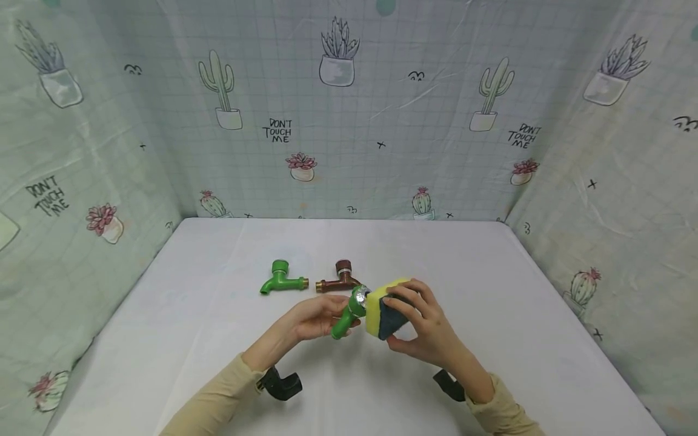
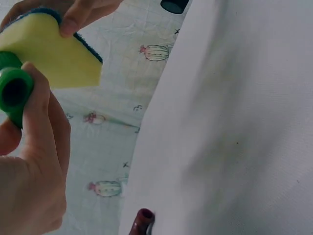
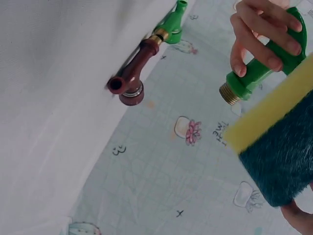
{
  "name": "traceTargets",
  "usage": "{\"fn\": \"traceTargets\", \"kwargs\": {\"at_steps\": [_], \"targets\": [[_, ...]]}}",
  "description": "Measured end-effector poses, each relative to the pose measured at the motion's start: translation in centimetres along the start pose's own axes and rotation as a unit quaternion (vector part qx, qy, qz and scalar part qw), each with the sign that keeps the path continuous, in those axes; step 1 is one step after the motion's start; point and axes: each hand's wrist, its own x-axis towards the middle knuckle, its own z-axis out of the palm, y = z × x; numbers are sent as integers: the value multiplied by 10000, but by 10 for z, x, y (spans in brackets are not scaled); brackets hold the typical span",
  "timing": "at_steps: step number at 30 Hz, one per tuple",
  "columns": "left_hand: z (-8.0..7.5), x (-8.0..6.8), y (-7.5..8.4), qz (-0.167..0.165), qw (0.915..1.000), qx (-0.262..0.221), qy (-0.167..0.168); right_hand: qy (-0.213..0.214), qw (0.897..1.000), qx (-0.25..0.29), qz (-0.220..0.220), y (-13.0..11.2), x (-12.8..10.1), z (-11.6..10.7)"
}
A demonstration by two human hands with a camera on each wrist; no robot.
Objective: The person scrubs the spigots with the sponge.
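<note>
My left hand [image 1: 318, 317] holds a green tap [image 1: 345, 321] above the table, its fingers wrapped round the body. In the right wrist view the brass threaded end of this green tap [image 3: 259, 73] sticks out past the fingertips. A yellow sponge with a dark scouring side [image 1: 394, 312] is gripped by my right hand [image 1: 431, 324] between thumb and fingers. Its yellow face meets the tap's knob end in the head view. The left wrist view shows the yellow side of the sponge [image 2: 54, 56] right behind the tap.
A second green tap [image 1: 282, 277] and a brown tap [image 1: 339, 278] lie on the white table [image 1: 218, 339] behind my hands, brass ends facing each other. Cloth with printed cacti [image 1: 338, 121] hangs round the back and sides. Dark camera mounts [image 1: 280, 384] sit at both wrists.
</note>
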Motion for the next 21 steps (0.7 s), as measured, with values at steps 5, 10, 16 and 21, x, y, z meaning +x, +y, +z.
{"fn": "traceTargets", "kwargs": {"at_steps": [5, 10, 16, 21], "targets": [[-4, 3, -1, -237, 9960, 714, -489, -268, 9940, 1027, 251, -6, 2, -3], [0, 1, 7, -194, 9850, 1639, -510, -590, 9842, 1611, 443, -9, 4, -8], [10, -5, 19, 254, 9639, 2644, -174, -1246, 9702, 1924, 781, -7, 3, -14], [18, -9, 21, 789, 9351, 3438, 347, -1775, 9543, 2155, 1062, -4, 3, -16]]}}
